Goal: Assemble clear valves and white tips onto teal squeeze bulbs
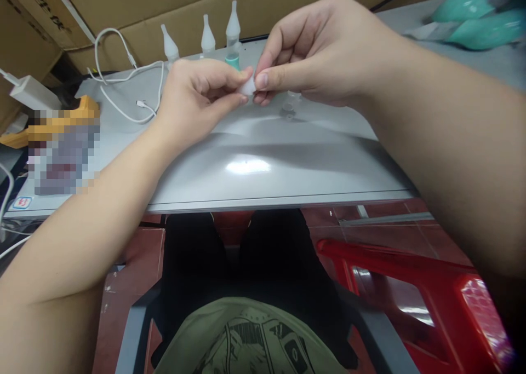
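At the upper centre of the frame, the left hand (193,92) pinches a small white piece (247,86) between thumb and finger while the right hand (316,56) pinches its right end, probably so each grip steadies it against the other. Behind them, three white nozzles (233,28) stand tip up, perhaps to keep their tips off the table (193,185). Teal bulbs (485,29) lie upper right, well apart, leaving the hands room.

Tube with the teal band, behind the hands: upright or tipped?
Upright: the tube points its white tip up, with the teal band below. The left hand hides its bottom end.
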Action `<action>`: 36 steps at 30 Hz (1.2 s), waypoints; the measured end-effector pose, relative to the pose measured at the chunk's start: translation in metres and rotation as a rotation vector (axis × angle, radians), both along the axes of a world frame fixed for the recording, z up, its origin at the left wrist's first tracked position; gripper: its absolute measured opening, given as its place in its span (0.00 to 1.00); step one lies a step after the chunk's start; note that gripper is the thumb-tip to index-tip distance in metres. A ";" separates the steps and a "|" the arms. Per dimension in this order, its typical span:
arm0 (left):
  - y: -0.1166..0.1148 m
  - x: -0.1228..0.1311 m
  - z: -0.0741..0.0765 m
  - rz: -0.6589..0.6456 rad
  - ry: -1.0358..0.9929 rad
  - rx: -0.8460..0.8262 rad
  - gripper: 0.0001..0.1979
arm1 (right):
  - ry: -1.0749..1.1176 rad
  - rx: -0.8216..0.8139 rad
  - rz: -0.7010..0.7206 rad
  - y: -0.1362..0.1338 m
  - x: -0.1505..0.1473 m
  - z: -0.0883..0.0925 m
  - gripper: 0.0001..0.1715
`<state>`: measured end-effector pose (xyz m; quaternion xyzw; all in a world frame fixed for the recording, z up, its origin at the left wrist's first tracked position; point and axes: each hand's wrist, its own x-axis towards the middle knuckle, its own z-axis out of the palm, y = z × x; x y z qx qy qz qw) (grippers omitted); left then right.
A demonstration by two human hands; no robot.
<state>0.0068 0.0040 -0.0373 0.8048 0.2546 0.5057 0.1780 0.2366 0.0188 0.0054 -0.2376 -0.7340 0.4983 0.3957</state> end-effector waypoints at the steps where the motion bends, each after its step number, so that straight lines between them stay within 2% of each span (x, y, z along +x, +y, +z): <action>1: -0.001 0.000 0.001 0.018 0.011 0.018 0.09 | 0.004 -0.004 0.004 0.000 0.000 0.000 0.14; 5: -0.005 -0.001 0.005 0.040 0.040 0.080 0.04 | -0.005 0.007 0.015 0.000 0.000 0.000 0.17; 9: -0.009 -0.001 0.010 0.016 0.053 0.080 0.06 | 0.001 0.022 0.038 0.001 0.000 -0.001 0.21; 13: -0.011 -0.001 0.012 0.103 0.113 0.020 0.01 | -0.027 0.053 0.066 0.003 0.001 -0.001 0.15; 15: -0.012 -0.001 0.012 0.123 0.136 0.007 0.03 | -0.046 0.066 0.067 0.003 0.001 -0.001 0.13; 18: -0.014 -0.001 0.011 0.124 0.142 -0.012 0.04 | -0.022 0.048 0.091 0.004 0.000 -0.003 0.15; 24: -0.004 0.003 0.008 0.019 0.028 0.067 0.04 | 0.114 -0.012 0.110 0.005 -0.002 -0.008 0.31; 27: 0.003 0.005 0.007 -0.060 -0.052 0.056 0.06 | 0.119 0.006 0.090 0.003 -0.001 -0.003 0.31; 29: 0.002 0.006 0.009 -0.095 -0.059 -0.021 0.09 | 0.055 0.063 0.046 0.000 0.002 0.003 0.22; 31: -0.002 0.005 0.011 -0.030 0.008 -0.132 0.10 | -0.073 0.165 -0.038 -0.004 0.006 0.010 0.11; 33: -0.007 0.004 0.014 0.057 0.089 -0.193 0.11 | -0.221 0.330 -0.117 -0.006 0.014 0.017 0.10; 36: -0.013 0.000 0.017 0.109 0.189 -0.210 0.11 | -0.454 0.698 -0.146 0.000 0.031 0.022 0.13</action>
